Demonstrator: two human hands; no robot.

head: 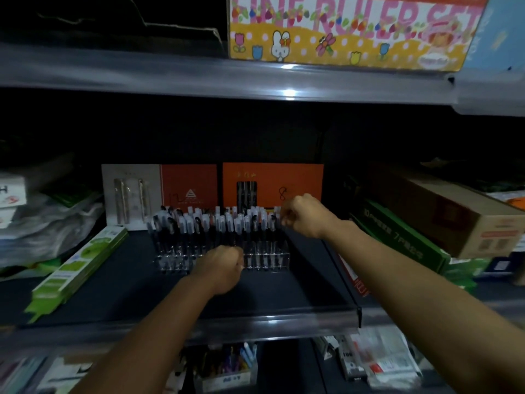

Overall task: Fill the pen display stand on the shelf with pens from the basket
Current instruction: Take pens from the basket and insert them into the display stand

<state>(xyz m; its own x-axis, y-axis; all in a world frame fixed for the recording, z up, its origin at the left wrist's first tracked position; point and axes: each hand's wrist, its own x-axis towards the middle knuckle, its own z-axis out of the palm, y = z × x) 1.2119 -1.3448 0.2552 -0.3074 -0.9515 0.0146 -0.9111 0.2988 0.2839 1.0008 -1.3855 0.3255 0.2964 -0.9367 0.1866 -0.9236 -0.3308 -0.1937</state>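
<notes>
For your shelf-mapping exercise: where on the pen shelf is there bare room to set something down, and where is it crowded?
Bare dark shelf lies between the green packs and the left hand, and in front of the pen display stand up to the shelf's front lip. Behind the stand, orange boxes crowd close; cartons fill the right.

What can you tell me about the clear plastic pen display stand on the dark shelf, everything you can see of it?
The clear plastic pen display stand looks like transparent acrylic, stepped in rows of small slots. It sits upright on the dark shelf, in front of two orange boxes. Its back rows are packed with upright black pens with clear caps; the front slots look mostly empty. The left hand is curled at its front edge, and the right hand is at the pens on its right end.
</notes>
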